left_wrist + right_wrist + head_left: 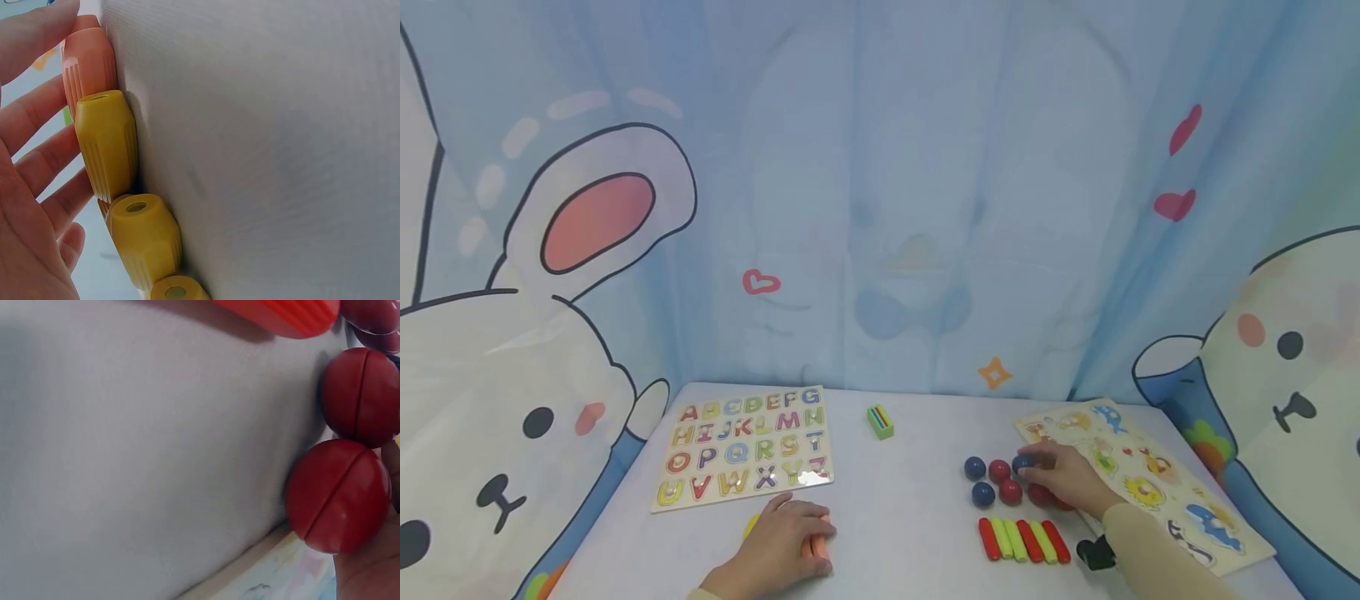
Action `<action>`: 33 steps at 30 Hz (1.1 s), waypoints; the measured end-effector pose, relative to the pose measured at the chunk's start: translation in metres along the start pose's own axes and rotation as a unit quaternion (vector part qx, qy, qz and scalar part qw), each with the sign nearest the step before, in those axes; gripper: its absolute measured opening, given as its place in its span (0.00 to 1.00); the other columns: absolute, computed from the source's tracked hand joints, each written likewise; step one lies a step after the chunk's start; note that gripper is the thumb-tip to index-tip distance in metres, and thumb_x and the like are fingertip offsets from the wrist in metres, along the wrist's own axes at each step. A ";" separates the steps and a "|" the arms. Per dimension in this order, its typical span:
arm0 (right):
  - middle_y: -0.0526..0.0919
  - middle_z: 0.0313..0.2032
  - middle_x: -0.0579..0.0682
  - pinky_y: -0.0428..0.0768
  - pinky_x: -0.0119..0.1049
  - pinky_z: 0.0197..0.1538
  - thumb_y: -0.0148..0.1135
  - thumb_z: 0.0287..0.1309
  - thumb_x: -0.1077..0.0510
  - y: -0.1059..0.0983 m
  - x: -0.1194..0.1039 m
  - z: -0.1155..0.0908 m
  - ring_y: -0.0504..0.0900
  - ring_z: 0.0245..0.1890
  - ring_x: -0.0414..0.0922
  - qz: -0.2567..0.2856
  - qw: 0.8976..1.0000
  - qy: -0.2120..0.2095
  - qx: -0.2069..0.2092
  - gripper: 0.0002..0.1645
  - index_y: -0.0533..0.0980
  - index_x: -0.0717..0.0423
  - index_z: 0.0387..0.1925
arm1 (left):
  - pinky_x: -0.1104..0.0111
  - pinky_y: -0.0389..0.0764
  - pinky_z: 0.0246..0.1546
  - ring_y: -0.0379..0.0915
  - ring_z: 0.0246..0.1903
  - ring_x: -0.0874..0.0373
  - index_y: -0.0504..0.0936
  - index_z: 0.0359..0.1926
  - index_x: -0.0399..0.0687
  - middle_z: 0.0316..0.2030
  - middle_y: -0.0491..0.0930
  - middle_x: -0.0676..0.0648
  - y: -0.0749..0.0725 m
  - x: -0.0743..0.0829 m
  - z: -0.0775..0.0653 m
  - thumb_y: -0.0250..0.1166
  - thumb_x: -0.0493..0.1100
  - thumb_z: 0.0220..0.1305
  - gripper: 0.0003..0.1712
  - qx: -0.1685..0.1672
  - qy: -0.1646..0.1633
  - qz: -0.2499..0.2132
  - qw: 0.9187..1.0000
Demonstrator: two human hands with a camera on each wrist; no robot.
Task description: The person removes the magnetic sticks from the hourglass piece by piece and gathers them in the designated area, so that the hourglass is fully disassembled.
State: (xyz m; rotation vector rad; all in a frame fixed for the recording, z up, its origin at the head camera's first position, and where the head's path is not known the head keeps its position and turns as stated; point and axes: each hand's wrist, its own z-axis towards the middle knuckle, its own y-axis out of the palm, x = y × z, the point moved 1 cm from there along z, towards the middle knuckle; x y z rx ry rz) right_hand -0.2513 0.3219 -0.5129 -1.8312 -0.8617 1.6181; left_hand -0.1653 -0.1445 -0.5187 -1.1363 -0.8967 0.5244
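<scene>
My left hand (784, 542) rests low over a group of ridged, barrel-shaped beads, its fingers loosely spread. In the left wrist view an orange bead (89, 62) lies at the thumb, and yellow beads (107, 147) continue in a line beside the fingers. Part of this group is hidden under the hand in the head view. My right hand (1071, 477) pinches a blue ball (1022, 463) between fingertips and thumb. Below its palm sit red balls (1040, 495), partly covered. The right wrist view shows a grooved red ball (340, 495) right against the palm.
An alphabet puzzle board (741, 450) lies at the left, an animal puzzle board (1183, 492) at the right. A small green block (881, 422) stands between them. Red and lime cylinders (1025, 540) form a row before the balls. A black device (1096, 552) sits at my right wrist.
</scene>
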 end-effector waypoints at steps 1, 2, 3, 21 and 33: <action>0.80 0.52 0.58 0.78 0.56 0.53 0.71 0.57 0.52 0.001 0.000 0.000 0.77 0.53 0.58 -0.002 1.000 -0.002 -0.002 0.30 0.77 0.57 0.59 | 0.47 0.57 0.68 0.73 0.58 0.60 0.88 0.48 0.60 0.54 0.81 0.57 0.000 0.000 0.000 0.77 0.60 0.49 0.24 -0.002 -0.003 -0.002 1.000; 0.81 0.51 0.57 0.79 0.55 0.52 0.71 0.57 0.52 0.001 0.000 0.000 0.77 0.52 0.57 -0.003 1.000 -0.001 -0.003 0.29 0.77 0.57 0.59 | 0.48 0.57 0.68 0.72 0.58 0.60 0.88 0.48 0.60 0.54 0.81 0.57 0.000 0.000 0.000 0.77 0.60 0.49 0.25 -0.005 -0.005 -0.004 1.000; 0.81 0.50 0.56 0.80 0.54 0.51 0.71 0.57 0.53 0.002 0.000 0.000 0.78 0.50 0.56 -0.003 1.000 0.000 -0.003 0.28 0.77 0.57 0.58 | 0.48 0.57 0.68 0.72 0.58 0.60 0.88 0.48 0.60 0.54 0.81 0.57 0.000 -0.001 -0.001 0.77 0.60 0.49 0.25 -0.007 -0.008 -0.005 1.000; 0.82 0.48 0.56 0.81 0.53 0.51 0.71 0.58 0.53 0.006 -0.004 0.003 0.80 0.49 0.55 -0.017 1.000 -0.016 -0.014 0.28 0.77 0.60 0.57 | 0.49 0.58 0.68 0.72 0.58 0.59 0.86 0.52 0.59 0.54 0.80 0.56 -0.005 0.001 -0.005 0.76 0.60 0.51 0.27 -0.011 -0.008 -0.003 1.000; 0.75 0.58 0.65 0.79 0.58 0.52 0.67 0.62 0.47 -0.017 -0.004 -0.012 0.74 0.57 0.64 -0.027 0.999 -0.024 -0.005 0.36 0.70 0.63 0.65 | 0.52 0.59 0.68 0.69 0.61 0.58 0.84 0.55 0.59 0.57 0.78 0.54 -0.012 0.006 0.003 0.74 0.61 0.53 0.29 -0.016 0.008 0.017 1.000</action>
